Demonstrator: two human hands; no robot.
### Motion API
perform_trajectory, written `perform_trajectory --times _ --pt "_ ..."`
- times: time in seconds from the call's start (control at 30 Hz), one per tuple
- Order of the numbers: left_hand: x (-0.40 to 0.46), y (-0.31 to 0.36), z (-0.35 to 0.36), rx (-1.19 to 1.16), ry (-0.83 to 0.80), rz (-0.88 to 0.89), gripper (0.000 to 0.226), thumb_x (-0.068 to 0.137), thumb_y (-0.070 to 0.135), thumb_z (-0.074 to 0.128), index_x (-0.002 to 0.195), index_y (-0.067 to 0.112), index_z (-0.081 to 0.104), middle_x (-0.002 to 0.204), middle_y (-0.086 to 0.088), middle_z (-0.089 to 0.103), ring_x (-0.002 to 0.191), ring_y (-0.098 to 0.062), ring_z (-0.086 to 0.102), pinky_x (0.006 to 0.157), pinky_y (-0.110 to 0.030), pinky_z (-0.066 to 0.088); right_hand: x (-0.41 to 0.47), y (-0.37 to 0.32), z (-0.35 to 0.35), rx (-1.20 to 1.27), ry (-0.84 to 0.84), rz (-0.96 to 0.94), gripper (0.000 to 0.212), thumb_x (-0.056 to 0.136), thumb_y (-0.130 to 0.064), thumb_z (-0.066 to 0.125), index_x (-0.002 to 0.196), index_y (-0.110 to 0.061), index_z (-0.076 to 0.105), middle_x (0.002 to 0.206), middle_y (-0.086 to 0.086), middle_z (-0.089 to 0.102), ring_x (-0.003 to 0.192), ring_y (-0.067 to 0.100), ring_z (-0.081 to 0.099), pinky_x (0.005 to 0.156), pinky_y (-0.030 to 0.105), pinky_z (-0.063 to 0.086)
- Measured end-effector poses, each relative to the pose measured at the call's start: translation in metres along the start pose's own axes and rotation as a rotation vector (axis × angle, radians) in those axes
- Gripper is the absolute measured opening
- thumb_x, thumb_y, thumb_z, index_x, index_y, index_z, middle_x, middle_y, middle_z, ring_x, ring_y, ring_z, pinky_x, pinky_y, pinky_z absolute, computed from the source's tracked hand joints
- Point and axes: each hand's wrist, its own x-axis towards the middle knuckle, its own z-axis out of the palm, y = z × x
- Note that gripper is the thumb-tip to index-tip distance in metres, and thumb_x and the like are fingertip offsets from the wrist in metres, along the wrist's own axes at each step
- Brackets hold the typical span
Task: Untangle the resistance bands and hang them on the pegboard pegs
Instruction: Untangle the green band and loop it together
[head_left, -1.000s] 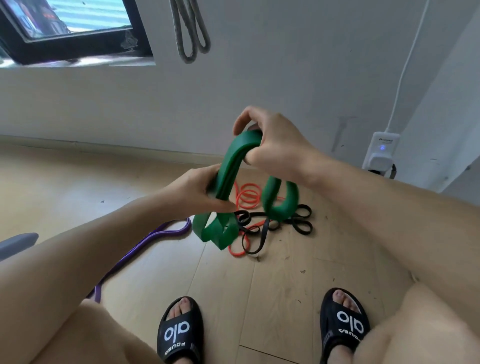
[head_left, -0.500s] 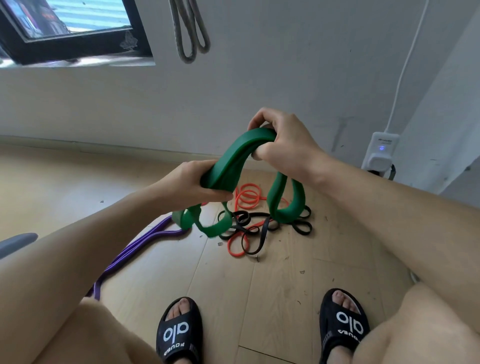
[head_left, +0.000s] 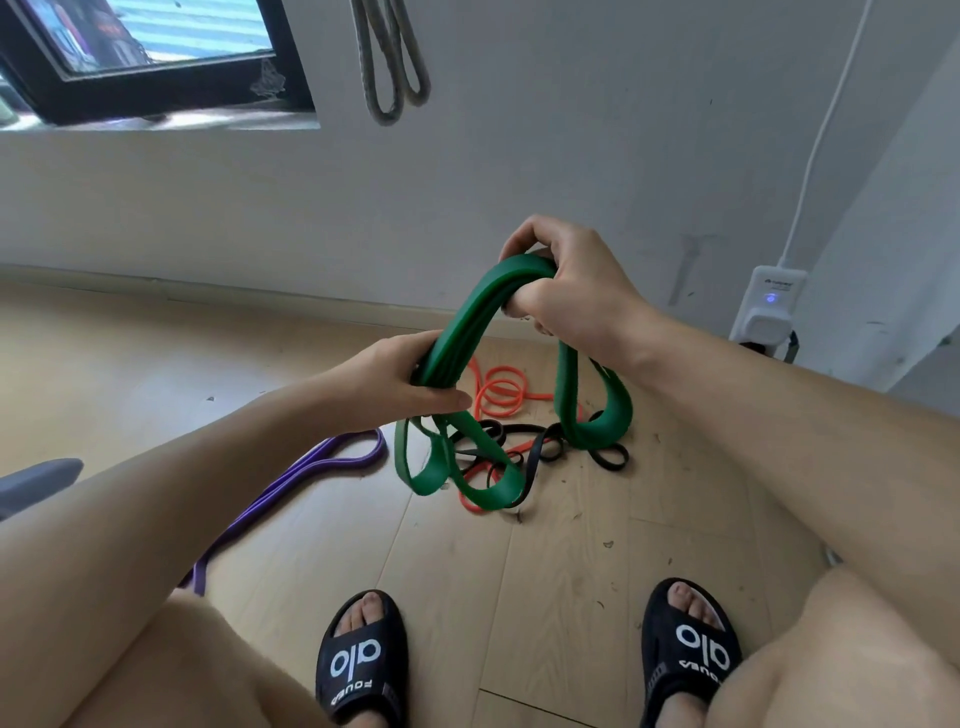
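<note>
— Item one, what is in hand?

— Green band (head_left: 470, 322), wide and flat, folded into several strands. My right grip (head_left: 566, 291) curls round its top bend, up by the wall; my left grip (head_left: 395, 382) clamps the bundled strands lower down and nearer to me, thumb pressed across them. Loops of it hang below each grip, clear above the floor as far as I can tell.

— Item two, beneath the grips?

— A tangle on the wooden floor (head_left: 561, 571): a thin black band (head_left: 540, 452) crossed over an orange band (head_left: 498, 395), the orange coiled in rings just beyond my left grip. Which one lies on top at each crossing I cannot tell.

— Item three, off to the side?

— Purple band (head_left: 311, 467), lying long on the floor out past my left grip, apart from the tangle.

— Item four, above?

— Grey band (head_left: 389, 67), two loops hanging on the wall above and left of my right grip. The peg is out of view.
</note>
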Motion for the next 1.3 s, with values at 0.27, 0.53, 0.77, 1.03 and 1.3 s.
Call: perform_trajectory --times 0.27,0.53,0.77,1.03,1.3 --pt "-0.001 -0.011 0.000 0.067 -0.033 -0.029 0.017 0.086 0.047 0.067 0.086 0.048 0.050 0.081 0.003 0.059 0.077 -0.022 0.061 0.082 -0.056 0.055 0.007 0.015 0.000 -0.092 0.038 -0.001 0.019 0.082 -0.008 0.073 0.092 -0.020 0.062 0.080 0.002 0.065 0.065 0.014 0.057 0.061 0.026 0.045" --pt "-0.018 -0.042 -0.026 0.394 -0.056 -0.138 0.021 0.093 0.029 0.070 0.098 0.022 0.050 0.081 0.006 0.057 0.073 -0.016 0.055 0.058 -0.018 0.040 0.010 0.074 0.006 -0.792 -0.421 0.086 0.016 0.098 -0.021 0.061 0.085 -0.029 0.056 0.081 -0.002 0.060 0.076 0.021 0.060 0.059 0.032 0.040" --pt "-0.084 -0.130 -0.047 0.444 -0.211 -0.306 0.013 0.095 0.033 0.068 0.100 0.029 0.056 0.075 0.009 0.065 0.065 -0.003 0.063 0.058 -0.020 0.045 0.031 0.078 0.083 -0.815 -0.706 0.039 0.019 0.100 -0.023 0.054 0.084 -0.032 0.059 0.080 -0.008 0.060 0.075 0.017 0.058 0.060 0.030 0.041" --pt "-0.167 -0.266 0.009 -0.042 -0.110 -0.665 0.004 0.097 0.019 0.064 0.095 0.022 0.066 0.084 -0.004 0.073 0.074 -0.016 0.075 0.077 -0.036 0.063 0.081 0.129 0.251 -0.930 -1.035 -0.043 0.004 0.097 -0.020 0.056 0.099 -0.024 0.055 0.085 -0.003 0.056 0.080 0.020 0.055 0.062 0.033 0.038" --pt "-0.182 -0.381 0.078 -0.075 -0.112 -0.918 0.004 0.096 0.026 0.063 0.098 0.029 0.066 0.091 0.005 0.069 0.089 -0.014 0.065 0.073 -0.030 0.052 0.098 0.243 0.373 -0.917 -1.203 -0.007 0.015 0.091 -0.008 0.057 0.095 -0.016 0.045 0.088 -0.001 0.050 0.083 0.025 0.052 0.062 0.034 0.036"
